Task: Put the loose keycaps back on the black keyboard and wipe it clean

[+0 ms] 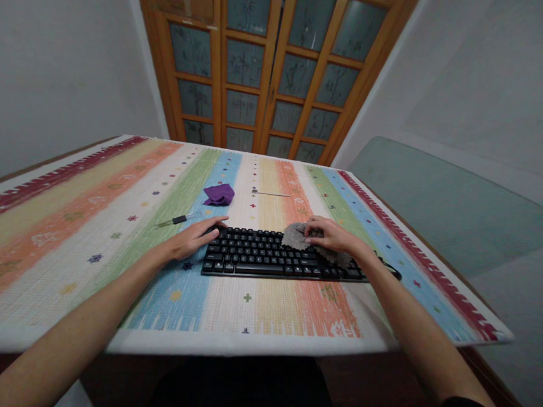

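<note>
A black keyboard (250,257) lies flat on the patterned tablecloth in front of me. My left hand (192,239) is at its far left corner, with the thumb on the top edge and the fingers stretched along the back; it steadies that end. My right hand (327,234) pinches a grey cloth (295,235) over the right part of the keyboard. The cloth covers some of the keys there, and its lower part drapes toward the number keys. My right forearm hides the keyboard's right end.
A crumpled purple cloth (219,194) lies beyond the keyboard. Left of it is a small tool with a black handle (178,220) and a thin wire-like end. A thin rod (272,194) lies farther back. A dark cable (389,267) loops at the right.
</note>
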`<state>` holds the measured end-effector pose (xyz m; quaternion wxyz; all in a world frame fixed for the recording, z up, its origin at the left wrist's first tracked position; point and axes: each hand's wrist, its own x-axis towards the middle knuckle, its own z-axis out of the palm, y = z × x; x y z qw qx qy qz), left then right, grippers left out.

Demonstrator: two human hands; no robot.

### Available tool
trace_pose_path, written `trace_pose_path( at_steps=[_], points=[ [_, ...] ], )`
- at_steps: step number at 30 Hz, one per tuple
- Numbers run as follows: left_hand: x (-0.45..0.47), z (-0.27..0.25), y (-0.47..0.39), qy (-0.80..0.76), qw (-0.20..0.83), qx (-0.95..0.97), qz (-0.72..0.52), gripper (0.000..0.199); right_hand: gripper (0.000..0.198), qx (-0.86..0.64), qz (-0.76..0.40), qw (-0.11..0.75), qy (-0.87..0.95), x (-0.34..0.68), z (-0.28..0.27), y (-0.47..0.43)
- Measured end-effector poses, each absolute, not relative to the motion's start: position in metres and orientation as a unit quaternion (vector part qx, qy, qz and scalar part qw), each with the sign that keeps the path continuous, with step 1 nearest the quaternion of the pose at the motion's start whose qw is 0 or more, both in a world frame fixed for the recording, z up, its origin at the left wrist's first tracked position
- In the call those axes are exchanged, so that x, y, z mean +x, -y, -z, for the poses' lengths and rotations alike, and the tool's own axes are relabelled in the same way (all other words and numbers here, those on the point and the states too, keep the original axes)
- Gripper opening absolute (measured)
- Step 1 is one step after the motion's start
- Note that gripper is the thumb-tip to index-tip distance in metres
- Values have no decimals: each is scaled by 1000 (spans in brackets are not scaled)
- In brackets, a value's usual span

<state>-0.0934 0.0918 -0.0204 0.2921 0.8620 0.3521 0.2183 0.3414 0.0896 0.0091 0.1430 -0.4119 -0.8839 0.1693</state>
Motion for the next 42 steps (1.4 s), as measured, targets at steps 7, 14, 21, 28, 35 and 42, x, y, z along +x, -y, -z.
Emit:
trace_pose_path(
  at_steps=[7, 14, 21, 28, 35, 42],
  points=[
    [-93, 21, -92, -352, 296, 861, -219, 64, 9, -440, -135, 163, 873, 339, -13, -91],
    [-93, 21, -92, -356, 296, 858, -222, 67, 15, -414, -153, 212, 872, 314, -24, -86],
    [-92, 18, -90, -358, 303, 856, -217, 65, 7, -407, -183, 143, 884, 297, -14, -92],
    [-93, 19, -92, -348, 297, 861, -222, 62, 4, -407, -198, 152, 879, 301, -8, -103],
    [-93, 21, -92, -349, 294, 861, -227, 61, 6, -423, -176, 182, 870, 299, -10, -100],
    [-92, 19, -90, -355, 294, 859, -222, 66, 10, -390, -204, 203, 875, 288, -16, -99]
  ],
)
